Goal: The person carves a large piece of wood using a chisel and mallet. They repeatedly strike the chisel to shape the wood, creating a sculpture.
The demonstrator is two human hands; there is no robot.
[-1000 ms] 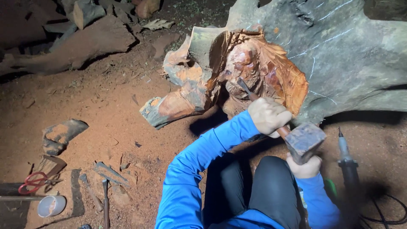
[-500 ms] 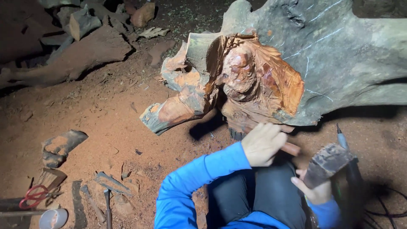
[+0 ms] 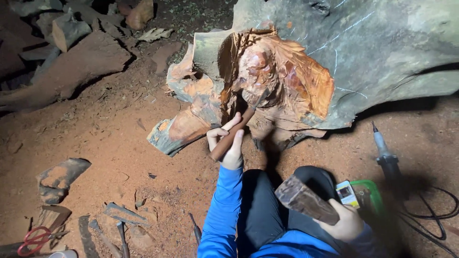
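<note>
Head view: the left hand (image 3: 226, 143) is wrapped around the brown wooden handle of a chisel (image 3: 237, 130), fingers curled over it and thumb along the shaft. The chisel runs from the hand toward 1 o'clock, and its narrow blade meets the carved wood (image 3: 267, 81), a reddish-orange, freshly cut patch in a large grey trunk (image 3: 382, 43). That carved patch lies just beyond the left hand, at about 1 o'clock from it.

The right hand (image 3: 345, 220) sits low in the frame, at roughly 4 o'clock from the left hand and well apart from it. It is clenched on a dark wooden mallet (image 3: 306, 199), whose blocky head points toward 10 o'clock, over the person's dark trousers and clear of the chisel's handle.

At 3 o'clock from the mallet a grey power tool (image 3: 385, 155) stands on the red earth with a black cable (image 3: 437, 217) looping beside it. At 8 o'clock, far from both hands, lie red-handled scissors (image 3: 36, 238) among wood offcuts (image 3: 60, 176).
</note>
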